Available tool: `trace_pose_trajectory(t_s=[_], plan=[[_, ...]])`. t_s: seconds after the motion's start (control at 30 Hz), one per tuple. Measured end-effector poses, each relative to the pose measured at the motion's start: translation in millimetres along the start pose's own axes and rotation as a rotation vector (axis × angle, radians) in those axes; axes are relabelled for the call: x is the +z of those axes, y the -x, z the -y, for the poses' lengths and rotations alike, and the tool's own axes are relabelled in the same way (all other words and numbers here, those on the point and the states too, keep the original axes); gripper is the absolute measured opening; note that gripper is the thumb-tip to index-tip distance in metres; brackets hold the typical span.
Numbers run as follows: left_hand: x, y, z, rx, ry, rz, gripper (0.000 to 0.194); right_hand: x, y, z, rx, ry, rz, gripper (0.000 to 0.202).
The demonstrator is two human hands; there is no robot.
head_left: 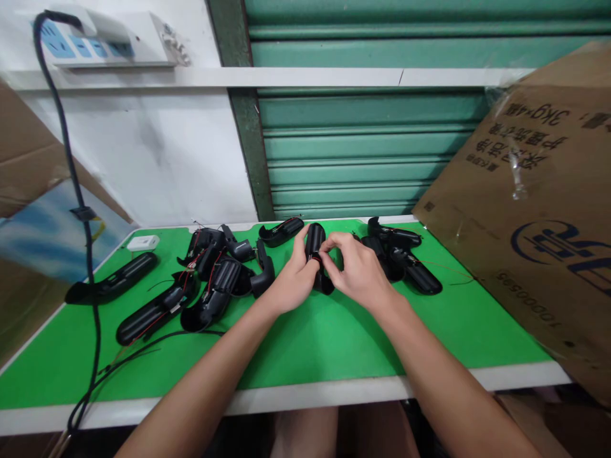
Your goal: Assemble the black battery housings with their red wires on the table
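Near the middle of the green table, my left hand [296, 275] is closed around a black plastic housing [316, 238], which points away from me. My right hand [356, 266] touches the same housing from the right, its thumb and forefinger pinched at a small reddish wire near the middle. Whatever lies between those fingertips is too small to make out. Just left of my hands lies a curved black part [263, 270], and beyond them another black housing [281, 231]. Parts of the held housing are hidden by my fingers.
Black housings with red wires [217, 289] are piled at the left, more [422, 272] at the right. A black cable [79, 184] hangs down the left side. A white adapter [143, 243] lies at the back left. A large cardboard box [529, 210] leans at the right.
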State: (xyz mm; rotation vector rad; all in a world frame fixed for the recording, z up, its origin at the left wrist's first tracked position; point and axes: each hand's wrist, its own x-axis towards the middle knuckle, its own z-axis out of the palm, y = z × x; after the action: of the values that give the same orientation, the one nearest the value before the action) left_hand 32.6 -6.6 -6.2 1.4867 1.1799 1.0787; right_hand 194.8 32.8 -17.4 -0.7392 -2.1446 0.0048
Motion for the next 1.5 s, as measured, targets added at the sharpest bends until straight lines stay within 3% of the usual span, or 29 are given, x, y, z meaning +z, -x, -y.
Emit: trace_pose_trajectory(t_s=[0.37, 0.47, 0.6, 0.77, 1.1, 1.33, 1.5], plan=[[-0.9, 6, 8, 0.17, -0.187, 0.024, 0.083, -1, 0, 8, 0.028, 0.082, 0.107, 0.009], [-0.6, 6, 7, 0.193, -0.2, 0.006, 0.083, 2, 1, 7, 0.025, 0.056, 0.062, 0.009], [-3.9, 0, 3, 0.079, -0.014, -0.01, 0.081, 5, 2, 6, 0.08, -0.066, -0.04, 0.012], [-7.2, -3, -1, -0.065, 0.108, 0.019, 0.08, 6, 2, 7, 0.164, -0.171, -0.074, 0.016], [-8.9, -2, -1, -0.067, -0.036, 0.028, 0.078, 8, 2, 5, 0.094, -0.098, -0.015, 0.014], [-1.2, 4, -2, 0.133, -0.097, -0.011, 0.071, 11, 4, 8, 0.185, -0.168, -0.062, 0.016], [-6.3, -2, 4, 0.08, 0.008, -0.009, 0.073, 3, -2, 9, 0.157, -0.288, -0.066, 0.02]])
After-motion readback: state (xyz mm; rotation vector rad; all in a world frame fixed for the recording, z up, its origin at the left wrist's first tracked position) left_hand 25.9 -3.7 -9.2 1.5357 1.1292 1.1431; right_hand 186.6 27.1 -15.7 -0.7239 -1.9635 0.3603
